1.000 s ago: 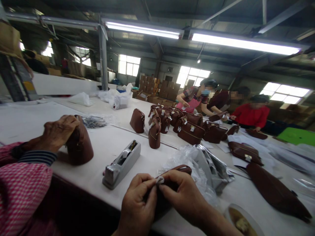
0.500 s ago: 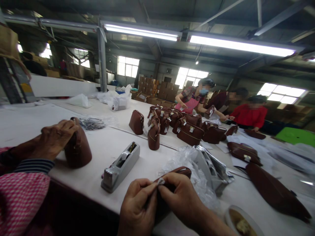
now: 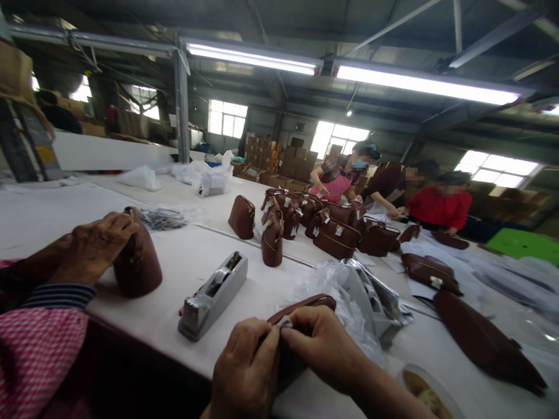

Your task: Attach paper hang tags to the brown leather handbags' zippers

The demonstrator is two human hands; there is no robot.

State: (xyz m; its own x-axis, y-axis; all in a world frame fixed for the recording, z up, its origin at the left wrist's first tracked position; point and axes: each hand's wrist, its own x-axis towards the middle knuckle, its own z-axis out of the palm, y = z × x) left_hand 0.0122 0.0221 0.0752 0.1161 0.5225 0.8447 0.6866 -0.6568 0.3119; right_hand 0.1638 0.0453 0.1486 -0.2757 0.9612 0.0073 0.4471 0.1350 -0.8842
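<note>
At the table's (image 3: 151, 320) near edge, my left hand (image 3: 245, 368) and right hand (image 3: 325, 343) curl together, both pinching a pale scrap (image 3: 285, 322), perhaps tape, at a brown bag (image 3: 289, 365).

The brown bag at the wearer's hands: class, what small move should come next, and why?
Perhaps the right hand should gently straighten the small pale piece while the left hand steadies it, since both hands pinch it near the top of the brown bag.

Nearest bag (image 3: 290, 356) smooth leather-look; tape dispenser (image 3: 213, 299) plastic; wrap (image 3: 349, 308) crinkled, glossy.
</note>
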